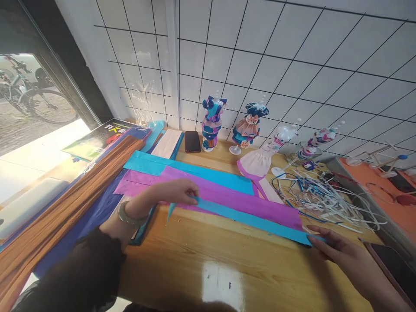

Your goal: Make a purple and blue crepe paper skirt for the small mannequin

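Note:
A long narrow strip of blue crepe paper [250, 222] stretches between my two hands above the wooden table. My left hand [183, 191], with a bangle on its wrist, pinches the strip near its left end, and a short tail hangs below the fingers. At the other end, my right hand [331, 245] grips the strip between thumb and fingers. Just behind the strip lies a wide purple crepe paper band [227, 195]. Beyond that is a broader blue crepe paper piece [195, 170], partly covered by the purple.
Brown crepe paper [74, 203] lies along the left. A phone [193, 142] and several decorated mini dress forms [212, 123] stand by the tiled wall. Tangled paper strips [321, 199] cover the right side, beside an orange surface [386, 190]. A dark device [393, 264] sits near my right hand.

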Motion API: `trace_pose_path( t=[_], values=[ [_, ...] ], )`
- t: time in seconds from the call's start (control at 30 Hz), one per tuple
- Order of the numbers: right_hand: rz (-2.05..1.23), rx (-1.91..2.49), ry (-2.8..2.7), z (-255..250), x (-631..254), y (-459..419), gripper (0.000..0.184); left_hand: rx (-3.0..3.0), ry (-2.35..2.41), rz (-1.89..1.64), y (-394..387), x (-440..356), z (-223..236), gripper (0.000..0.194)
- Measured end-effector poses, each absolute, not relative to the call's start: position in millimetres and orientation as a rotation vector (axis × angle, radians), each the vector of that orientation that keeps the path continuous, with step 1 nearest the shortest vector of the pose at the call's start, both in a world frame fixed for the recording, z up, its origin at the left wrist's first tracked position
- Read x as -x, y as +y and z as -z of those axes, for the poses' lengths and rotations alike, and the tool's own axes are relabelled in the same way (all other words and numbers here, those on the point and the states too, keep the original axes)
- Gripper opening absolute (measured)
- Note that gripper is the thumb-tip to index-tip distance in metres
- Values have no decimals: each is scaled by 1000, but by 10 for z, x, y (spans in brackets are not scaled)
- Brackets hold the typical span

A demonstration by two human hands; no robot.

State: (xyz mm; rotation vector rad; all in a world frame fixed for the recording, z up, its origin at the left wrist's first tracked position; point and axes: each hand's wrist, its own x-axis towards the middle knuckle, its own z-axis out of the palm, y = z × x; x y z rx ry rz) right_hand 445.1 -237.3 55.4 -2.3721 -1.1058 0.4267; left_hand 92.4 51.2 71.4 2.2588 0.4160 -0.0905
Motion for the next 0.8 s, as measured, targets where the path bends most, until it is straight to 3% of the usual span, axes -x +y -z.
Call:
trace_pose_path(
  t=[0.1, 0.27, 0.43, 0.8],
  values=[
    [-762, 2192, -854, -470, -4471, -2305, 41, -2137, 575, 86, 679, -767, -744, 20],
    [-898, 2109, -509, -440, -4493, -2220, 35, -1975, 702, 123, 913, -516, -748, 25],
    [-916, 2108, -396, -442, -4509, -2203, 40, -1955, 800, 167, 1077, -351, -667, 25],
    [-882, 2200, -516, -301, -4687, -2204, 19, -1919, 944, 162, 1220, -263, -504, 25]
  ],
)
